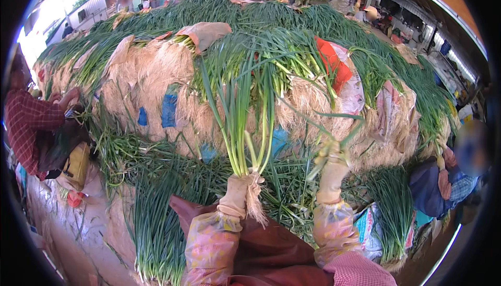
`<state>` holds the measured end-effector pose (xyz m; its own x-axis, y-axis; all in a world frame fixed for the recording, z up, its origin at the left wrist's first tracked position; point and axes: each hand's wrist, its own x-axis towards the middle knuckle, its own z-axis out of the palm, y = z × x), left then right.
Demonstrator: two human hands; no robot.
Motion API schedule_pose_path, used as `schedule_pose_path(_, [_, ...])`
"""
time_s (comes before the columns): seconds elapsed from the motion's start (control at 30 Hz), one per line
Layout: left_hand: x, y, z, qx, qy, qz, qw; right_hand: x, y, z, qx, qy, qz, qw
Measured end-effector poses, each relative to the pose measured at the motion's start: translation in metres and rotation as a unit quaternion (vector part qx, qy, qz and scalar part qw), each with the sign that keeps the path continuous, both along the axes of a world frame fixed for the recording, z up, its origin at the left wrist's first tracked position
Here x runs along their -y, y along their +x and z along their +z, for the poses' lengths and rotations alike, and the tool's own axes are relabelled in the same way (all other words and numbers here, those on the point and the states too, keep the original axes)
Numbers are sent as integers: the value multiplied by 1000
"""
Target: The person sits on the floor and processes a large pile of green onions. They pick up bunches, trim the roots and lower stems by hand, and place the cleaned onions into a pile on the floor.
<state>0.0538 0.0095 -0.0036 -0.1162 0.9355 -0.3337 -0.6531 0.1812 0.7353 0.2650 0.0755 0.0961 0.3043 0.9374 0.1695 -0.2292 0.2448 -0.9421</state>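
Note:
My left hand (pixel 233 193), in a pale glove, grips a small bunch of green onions (pixel 238 145) near the root end. The leaves fan upward and away from me, while the pale roots (pixel 256 202) hang beside the glove. To the right, my gloved right hand (pixel 332 166) is closed around loose, bent green onion leaves (pixel 352 131), slightly blurred. Between and beyond both hands lies a litter of stripped leaves (pixel 289 180). A dark red apron (pixel 270 247) covers my lap.
A large heap of green onions (pixel 164 61), roots facing me, rises ahead. Bundles lie at my left (pixel 160 223) and right (pixel 391 211). One person (pixel 35 121) sits at far left, another (pixel 446 184) at far right. Several people are beyond the heap. A red-orange sack (pixel 332 65) lies on it.

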Motion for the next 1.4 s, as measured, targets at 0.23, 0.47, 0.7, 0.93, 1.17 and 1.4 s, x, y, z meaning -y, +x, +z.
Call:
schedule_pose_path(0.23, [10, 7, 29, 162, 54, -74, 982, -64, -40, -72, 3, -206, 270, 940])
schedule_pose_path(0.47, [8, 4, 19, 116, 62, -70, 989, -110, -119, -65, -184, -232, 343, 892])
schedule_pose_path(0.7, [1, 7, 17, 82, 43, -57, 994, -111, -116, -134, -342, -174, 378, 843])
schedule_pose_path(0.93, [3, 5, 21, 124, 32, -49, 991, -106, -122, -90, -301, -183, 383, 854])
schedule_pose_path(1.17, [-1, 5, 12, 110, 23, -45, 993, -121, -121, -79, -269, -217, 334, 877])
schedule_pose_path(1.4, [0, 4, 10, 84, 2, -36, 996, -115, -113, -167, -339, -254, 358, 832])
